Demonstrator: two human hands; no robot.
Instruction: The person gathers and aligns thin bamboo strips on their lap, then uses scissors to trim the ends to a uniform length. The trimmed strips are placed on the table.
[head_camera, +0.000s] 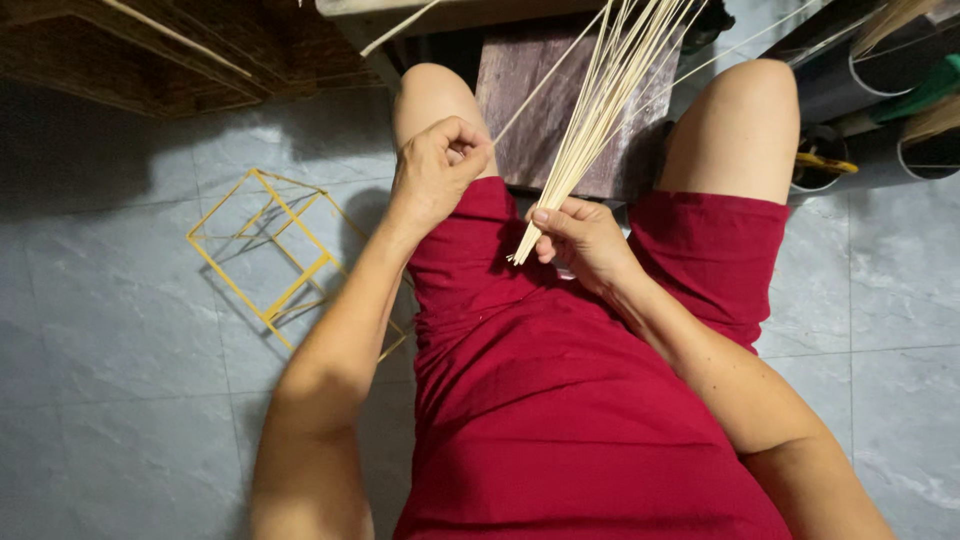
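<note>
My right hand (580, 238) grips the lower end of a bundle of thin pale bamboo sticks (598, 110) that fans upward over a dark wooden stool (520, 110) between my knees. My left hand (440, 165) is closed over my left knee, pinching a single thin stick (545, 85) that runs up and to the right toward the bundle. I am seated in red shorts (560, 400), looking down at my lap.
A yellow frame of thin sticks (270, 255) lies on the grey tiled floor (110, 330) at my left. Woven brown panels (150, 50) stand at the upper left. Dark tubes and a green-handled tool (900, 90) sit at the upper right.
</note>
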